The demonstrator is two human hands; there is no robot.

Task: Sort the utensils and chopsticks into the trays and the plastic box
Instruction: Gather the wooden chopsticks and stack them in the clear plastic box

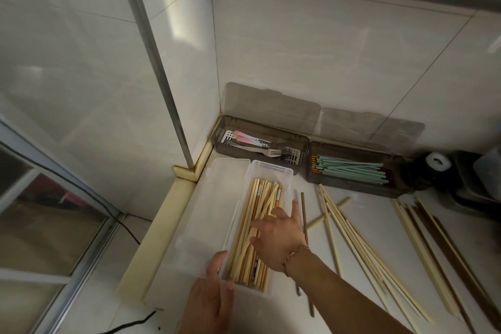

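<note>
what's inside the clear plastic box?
The clear plastic box holds a pile of light wooden chopsticks lying lengthwise. The right hand rests on them, covering the pile's middle; the box floor beneath is hidden.

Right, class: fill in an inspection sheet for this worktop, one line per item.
Surface: pale counter, loose chopsticks strewn on it.
Job's things: clear box holds wooden chopsticks; left tray holds forks; right tray holds green chopsticks.
Clutter: dark items at far right, unclear.
Hands: left hand steadies the box's near end; right hand rests flat on the chopsticks inside.
Cables: black cable below left.
Surroundings: tiled walls, corner.
</note>
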